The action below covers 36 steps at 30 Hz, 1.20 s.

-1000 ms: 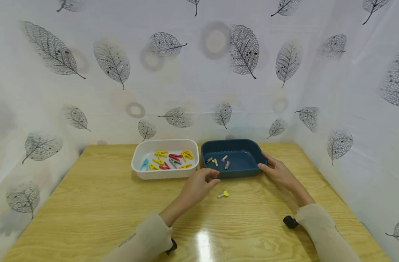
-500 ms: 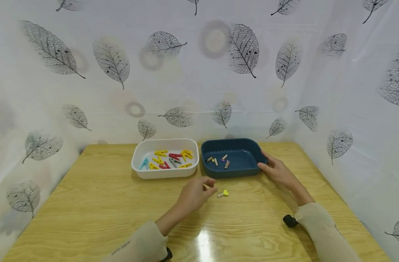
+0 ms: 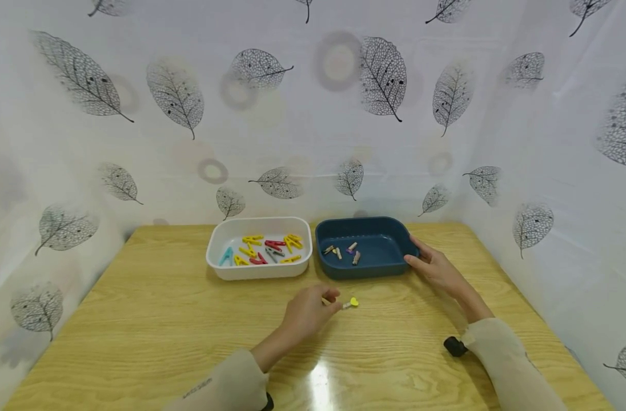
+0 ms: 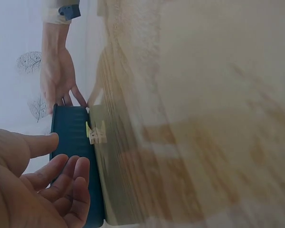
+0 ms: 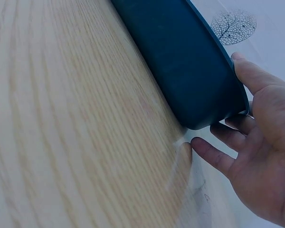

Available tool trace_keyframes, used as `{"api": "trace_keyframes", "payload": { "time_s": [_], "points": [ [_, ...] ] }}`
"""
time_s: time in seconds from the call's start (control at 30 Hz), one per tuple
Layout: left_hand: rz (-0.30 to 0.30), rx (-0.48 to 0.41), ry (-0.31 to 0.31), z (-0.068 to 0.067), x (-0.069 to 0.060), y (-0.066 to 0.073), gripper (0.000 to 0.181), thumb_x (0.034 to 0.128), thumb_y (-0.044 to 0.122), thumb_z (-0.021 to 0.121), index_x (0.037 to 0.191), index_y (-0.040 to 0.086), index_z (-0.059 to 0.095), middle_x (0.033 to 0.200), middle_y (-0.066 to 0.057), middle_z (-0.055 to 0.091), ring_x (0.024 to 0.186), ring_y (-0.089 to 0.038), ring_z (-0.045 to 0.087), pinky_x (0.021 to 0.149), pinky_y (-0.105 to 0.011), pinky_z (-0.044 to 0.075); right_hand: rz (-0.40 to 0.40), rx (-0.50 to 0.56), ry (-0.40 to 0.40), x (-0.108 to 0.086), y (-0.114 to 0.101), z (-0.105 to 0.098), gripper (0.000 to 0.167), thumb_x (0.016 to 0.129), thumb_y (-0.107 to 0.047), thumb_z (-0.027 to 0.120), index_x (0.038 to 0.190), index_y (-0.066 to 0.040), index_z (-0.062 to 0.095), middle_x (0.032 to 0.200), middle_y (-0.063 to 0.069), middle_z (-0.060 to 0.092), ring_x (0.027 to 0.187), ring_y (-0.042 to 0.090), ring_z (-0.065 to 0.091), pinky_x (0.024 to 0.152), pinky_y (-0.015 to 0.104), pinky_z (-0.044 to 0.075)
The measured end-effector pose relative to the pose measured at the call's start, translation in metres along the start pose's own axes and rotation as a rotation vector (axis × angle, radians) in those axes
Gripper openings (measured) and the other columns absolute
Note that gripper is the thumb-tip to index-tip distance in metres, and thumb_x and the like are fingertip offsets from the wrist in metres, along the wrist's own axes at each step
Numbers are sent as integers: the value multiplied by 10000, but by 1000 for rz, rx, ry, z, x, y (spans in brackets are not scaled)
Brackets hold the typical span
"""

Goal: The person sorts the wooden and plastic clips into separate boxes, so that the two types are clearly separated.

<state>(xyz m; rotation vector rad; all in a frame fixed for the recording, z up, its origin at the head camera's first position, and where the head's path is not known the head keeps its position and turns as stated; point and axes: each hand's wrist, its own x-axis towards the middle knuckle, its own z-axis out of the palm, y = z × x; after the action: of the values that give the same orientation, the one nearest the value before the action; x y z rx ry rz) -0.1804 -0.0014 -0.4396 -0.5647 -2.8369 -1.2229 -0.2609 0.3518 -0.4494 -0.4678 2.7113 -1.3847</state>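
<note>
A small wooden clothespin with a yellow heart (image 3: 354,302) lies on the table in front of the dark blue tray (image 3: 366,270). My left hand (image 3: 308,310) hovers just left of it, its fingertips close to the wooden end. In the left wrist view, a gap shows between the thumb and loosely bent fingers of that hand (image 4: 52,185), apart from the clothespin (image 4: 96,135). At the tray's right end, my right hand (image 3: 436,269) holds the corner. The right wrist view has its thumb at the rim and its other fingers (image 5: 213,154) by the end wall.
Several small wooden clothespins (image 3: 356,258) lie in the blue tray's left half. Beside it stands a white tray (image 3: 259,274) with yellow, red, grey and light-blue plastic clothespins. A leaf-patterned curtain (image 3: 313,131) rises behind the wooden table (image 3: 153,319).
My left hand has come down from the blue tray's front edge toward the table, its fingertips now beside the heart clothespin. My right hand stays at the tray's corner.
</note>
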Motion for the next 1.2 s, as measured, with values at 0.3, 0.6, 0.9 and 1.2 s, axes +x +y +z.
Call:
{"api": "trace_keyframes", "payload": {
  "time_s": [0.3,0.6,0.9,1.2],
  "points": [
    [-51,11,-6,5,6,2,239,917,269,802,1084,97,794,945,29,762,917,-182,698,763,-391,558,-2,12,-4,0,-3,-1,737,1096,-280,549,1657,-62,124,1701,232,89,1527,482,151,1184,636,237],
    [-65,31,-29,13,13,4,200,899,252,814,1042,114,793,900,56,750,879,-163,686,736,-389,543,-4,18,-2,-2,-5,-2,734,1093,-260,559,1656,-58,133,1702,230,94,1529,478,155,1187,622,237],
    [-57,32,-27,14,20,3,217,878,216,823,1052,89,796,882,45,750,868,-146,692,736,-372,554,-3,6,7,-1,-4,-1,734,1092,-257,560,1654,-50,137,1701,235,92,1530,483,146,1200,630,219],
    [-73,58,-58,20,23,4,171,860,208,839,996,112,800,895,47,740,868,-148,673,734,-362,552,-2,4,5,-2,-5,-2,736,1093,-262,558,1655,-53,132,1702,234,89,1529,486,145,1197,631,222]
  ]
}}
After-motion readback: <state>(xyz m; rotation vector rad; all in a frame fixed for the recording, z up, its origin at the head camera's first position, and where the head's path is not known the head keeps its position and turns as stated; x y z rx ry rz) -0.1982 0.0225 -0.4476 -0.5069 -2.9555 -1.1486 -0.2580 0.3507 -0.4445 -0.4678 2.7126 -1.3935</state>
